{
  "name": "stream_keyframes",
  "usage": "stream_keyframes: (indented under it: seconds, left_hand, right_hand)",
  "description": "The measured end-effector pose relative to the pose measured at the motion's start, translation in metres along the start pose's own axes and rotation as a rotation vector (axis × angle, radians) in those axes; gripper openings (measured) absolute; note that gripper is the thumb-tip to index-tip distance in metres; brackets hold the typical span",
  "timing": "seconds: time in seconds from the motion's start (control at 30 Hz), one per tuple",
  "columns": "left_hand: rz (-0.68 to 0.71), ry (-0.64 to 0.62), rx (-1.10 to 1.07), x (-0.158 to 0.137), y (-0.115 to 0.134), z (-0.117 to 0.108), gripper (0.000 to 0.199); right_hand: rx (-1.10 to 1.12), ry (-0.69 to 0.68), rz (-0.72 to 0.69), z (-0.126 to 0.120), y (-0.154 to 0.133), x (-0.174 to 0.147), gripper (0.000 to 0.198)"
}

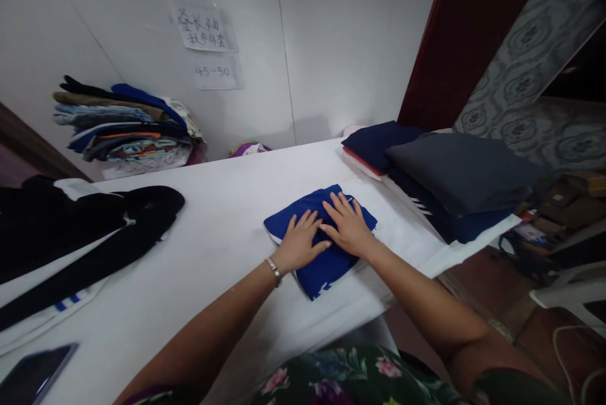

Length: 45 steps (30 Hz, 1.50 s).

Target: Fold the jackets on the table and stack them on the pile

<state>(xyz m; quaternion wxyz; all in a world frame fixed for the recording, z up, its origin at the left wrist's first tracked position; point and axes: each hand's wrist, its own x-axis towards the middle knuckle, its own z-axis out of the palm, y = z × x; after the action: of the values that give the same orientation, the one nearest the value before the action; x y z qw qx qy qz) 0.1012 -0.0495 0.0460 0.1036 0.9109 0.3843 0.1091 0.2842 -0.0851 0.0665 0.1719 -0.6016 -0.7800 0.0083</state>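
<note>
A blue garment (326, 274), folded into a compact bundle with white marks along its near edge, lies on the white table (213, 222). My left hand (300, 244) rests flat on its left part, fingers spread. On its upper right part lies my right hand (348, 225), palm down with the fingers apart. The two hands almost meet at the middle of the bundle, and neither grips the cloth. What is under the palms is hidden.
Folded dark clothes (464, 171) are stacked at the table's right end. Black and white garments (132, 216) lie loose on the left, near a phone (38, 373). Behind the table stands a tall clothes pile (132, 121). Handwritten paper signs (203, 29) hang on the wall.
</note>
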Motion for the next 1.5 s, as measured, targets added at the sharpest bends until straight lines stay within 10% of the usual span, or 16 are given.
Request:
stream_keyframes:
  seconds: [0.27, 0.57, 0.77, 1.0, 1.33, 1.5]
  left_hand:
    - [0.044, 0.028, 0.041, -0.006, 0.012, 0.024, 0.065]
    - [-0.209, 0.233, 0.047, -0.010, -0.010, -0.003, 0.055]
    - [-0.325, 0.149, 0.150, -0.007, -0.026, 0.014, 0.055]
    - [-0.281, 0.192, 0.140, -0.010, -0.035, 0.027, 0.055]
    - [-0.370, 0.247, -0.070, -0.013, -0.027, 0.015, 0.056]
    - [-0.636, 0.450, -0.498, -0.033, -0.034, -0.001, 0.060]
  right_hand:
    - [0.101, -0.284, 0.261, 0.036, 0.057, 0.025, 0.074]
    - [0.134, -0.276, 0.260, 0.023, 0.046, 0.026, 0.075]
    - [0.119, -0.127, -0.018, 0.007, 0.018, 0.061, 0.071]
    - [0.160, -0.366, 0.061, 0.030, 0.051, 0.078, 0.067]
    - [0.452, -0.217, 0.220, 0.016, 0.063, 0.065, 0.056]
    - [0.674, 0.148, 0.434, 0.000, 0.091, 0.009, 0.057]
